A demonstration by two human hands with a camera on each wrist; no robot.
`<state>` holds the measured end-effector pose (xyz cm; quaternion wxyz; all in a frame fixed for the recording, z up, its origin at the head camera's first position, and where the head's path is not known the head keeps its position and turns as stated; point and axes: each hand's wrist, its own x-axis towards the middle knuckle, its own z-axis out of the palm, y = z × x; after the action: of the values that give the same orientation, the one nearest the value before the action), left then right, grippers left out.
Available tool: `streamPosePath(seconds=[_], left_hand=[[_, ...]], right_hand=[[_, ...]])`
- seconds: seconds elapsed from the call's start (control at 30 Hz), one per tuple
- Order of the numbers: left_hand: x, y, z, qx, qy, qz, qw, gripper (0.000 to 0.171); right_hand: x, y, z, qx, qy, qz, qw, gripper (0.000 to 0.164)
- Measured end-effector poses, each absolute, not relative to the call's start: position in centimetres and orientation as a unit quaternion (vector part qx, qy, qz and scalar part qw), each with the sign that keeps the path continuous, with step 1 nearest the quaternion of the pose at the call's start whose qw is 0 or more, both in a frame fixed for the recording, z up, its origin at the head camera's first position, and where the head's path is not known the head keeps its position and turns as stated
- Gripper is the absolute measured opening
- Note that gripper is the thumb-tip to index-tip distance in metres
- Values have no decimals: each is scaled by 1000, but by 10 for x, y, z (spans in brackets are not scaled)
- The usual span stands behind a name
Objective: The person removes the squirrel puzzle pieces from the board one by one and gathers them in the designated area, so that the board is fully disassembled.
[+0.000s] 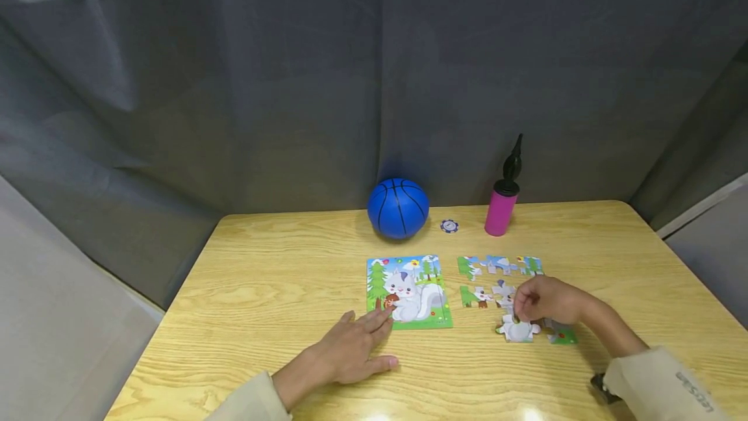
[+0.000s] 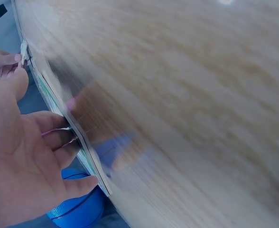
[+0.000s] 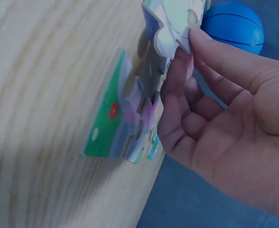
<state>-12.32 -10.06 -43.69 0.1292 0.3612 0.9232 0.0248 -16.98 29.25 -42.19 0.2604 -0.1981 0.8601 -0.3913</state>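
My right hand [image 1: 546,299] pinches a white-grey jigsaw piece [image 1: 518,330] between thumb and fingertips; the right wrist view shows this piece [image 3: 170,33] lifted and tilted off the table. Around that hand lie other jigsaw pieces in loose rows: green-and-blue ones [image 1: 467,267] at the top, a squirrel-face piece [image 1: 482,296] in the middle, and a green corner piece with a red flower [image 3: 108,116] at the lower right. To the left is a squirrel picture board [image 1: 429,314]. My left hand [image 1: 350,351] rests its extended fingertips on the board's lower left part, thumb spread on the wood.
A blue basketball [image 1: 398,208] sits behind the board at the table's far edge. Right of it lie a poker chip [image 1: 449,226] and a standing pink-and-black hand pump [image 1: 500,210]. A dark curtain [image 1: 304,115] hangs behind the wooden table [image 1: 263,278].
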Motion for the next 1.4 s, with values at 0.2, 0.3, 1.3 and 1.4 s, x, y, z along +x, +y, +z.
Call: streamPosePath(seconds=[0.2,0.3,1.3,1.4], left_hand=[[-123,-101,-437,360,923,26,130,74],[-124,-100,-436,359,924,26,131,75],[-128,-104,-439,382,920,24,89,68],[-128,-104,-438,389,917,29,83,66]], right_hand=[[-166,293,-424,-190,871,-380,247,4],[-165,294,-426,-184,871,-384,245,4],[-203,184,-408,-241,885,-344,199,9],[-204,165,-412,-239,891,-339,184,9]])
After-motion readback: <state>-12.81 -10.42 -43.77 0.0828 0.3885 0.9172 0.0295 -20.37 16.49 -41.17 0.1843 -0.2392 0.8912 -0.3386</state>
